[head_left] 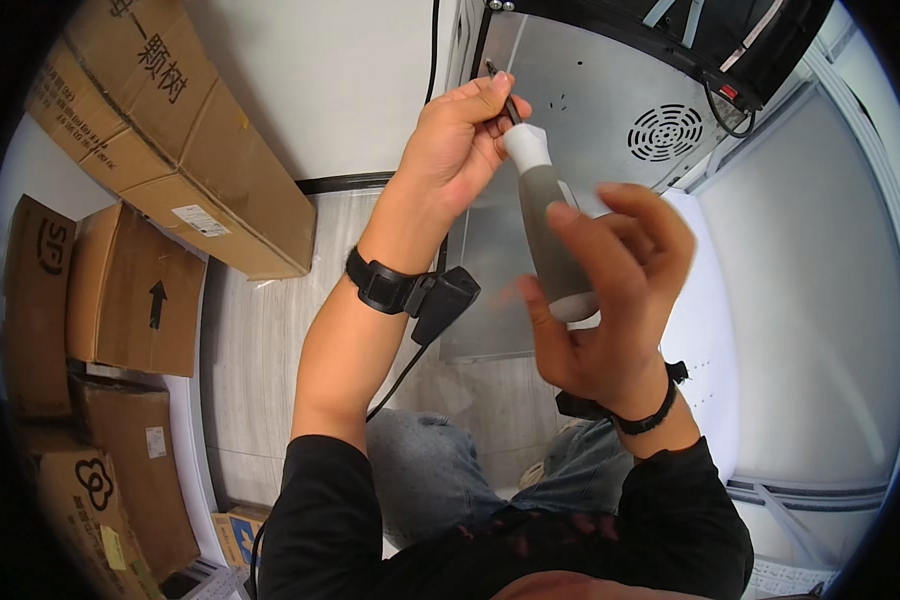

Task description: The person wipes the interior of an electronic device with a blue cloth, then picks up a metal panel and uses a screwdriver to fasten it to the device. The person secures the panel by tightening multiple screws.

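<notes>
A screwdriver point(542, 195) with a thick grey handle and whitish ends slants up toward the metal panel point(595, 40). My left hand point(462, 135) pinches its dark shaft near the tip. The tip meets the panel near its upper left edge; a small dark spot, perhaps a screw, shows there, partly hidden by my fingers. My right hand point(620, 300) curves loosely around the lower handle, its index finger touching the side and its thumb standing off to the left. Motion blurs the right fingers. The panel has a round slotted vent point(665, 133) and belongs to a cabinet-like machine.
Above the panel is a black frame with cables and a red switch point(728, 92). Cardboard boxes point(135, 285) stack along the left, with a tall carton point(185, 130) by the white wall. A translucent panel point(820, 280) stands at the right. A black cable point(402, 378) hangs from my left wrist device.
</notes>
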`<state>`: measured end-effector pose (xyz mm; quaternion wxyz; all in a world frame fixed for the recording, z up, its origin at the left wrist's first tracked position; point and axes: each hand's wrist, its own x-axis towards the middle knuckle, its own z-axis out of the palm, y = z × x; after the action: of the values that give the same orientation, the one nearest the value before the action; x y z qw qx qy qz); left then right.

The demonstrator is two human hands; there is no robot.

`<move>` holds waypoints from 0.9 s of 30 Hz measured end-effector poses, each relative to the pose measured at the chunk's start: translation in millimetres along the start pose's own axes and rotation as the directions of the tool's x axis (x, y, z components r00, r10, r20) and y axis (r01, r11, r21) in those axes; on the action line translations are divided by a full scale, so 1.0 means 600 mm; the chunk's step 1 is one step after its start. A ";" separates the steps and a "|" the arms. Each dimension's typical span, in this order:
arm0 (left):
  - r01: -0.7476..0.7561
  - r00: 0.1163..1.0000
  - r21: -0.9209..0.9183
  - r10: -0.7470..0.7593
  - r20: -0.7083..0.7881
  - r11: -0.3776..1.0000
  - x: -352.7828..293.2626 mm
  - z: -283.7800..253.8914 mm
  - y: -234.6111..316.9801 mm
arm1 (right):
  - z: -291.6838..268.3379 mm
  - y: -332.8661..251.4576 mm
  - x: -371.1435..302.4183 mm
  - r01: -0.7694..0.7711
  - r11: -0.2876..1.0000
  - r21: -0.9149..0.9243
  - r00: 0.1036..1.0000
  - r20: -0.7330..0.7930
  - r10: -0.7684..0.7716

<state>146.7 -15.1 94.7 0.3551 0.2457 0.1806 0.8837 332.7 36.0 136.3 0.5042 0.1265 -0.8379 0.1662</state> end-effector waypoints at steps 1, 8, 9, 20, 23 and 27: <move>-0.003 1.000 0.024 0.004 -0.024 1.000 0.001 0.002 -0.001 | -0.001 0.010 -0.002 0.070 0.997 -0.036 0.996 0.054 -0.068; 0.011 0.999 0.003 -0.011 0.046 1.000 -0.003 -0.002 0.002 | 0.000 0.004 -0.010 0.083 0.994 -0.066 0.994 0.078 -0.078; 0.013 0.998 0.006 -0.013 0.062 1.000 -0.003 -0.004 0.002 | 0.002 0.005 -0.010 0.088 0.993 -0.077 0.995 0.057 -0.084; 0.016 0.993 0.075 -0.025 0.115 0.997 0.004 -0.021 0.009 | 0.007 0.017 -0.014 0.107 0.991 -0.086 0.993 -0.042 -0.111; 0.013 0.994 0.103 -0.025 0.109 0.995 0.005 -0.020 0.009 | 0.005 0.020 -0.015 0.111 0.989 -0.097 0.992 -0.049 -0.116; 0.000 0.992 0.146 -0.019 0.125 0.989 0.000 -0.019 0.015 | -0.009 0.008 -0.019 0.081 0.995 -0.059 0.996 -0.025 -0.083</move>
<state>135.6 -22.9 89.7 0.3511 0.3256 0.2231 0.8491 340.4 43.0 127.9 0.5256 0.1437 -0.8295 0.1227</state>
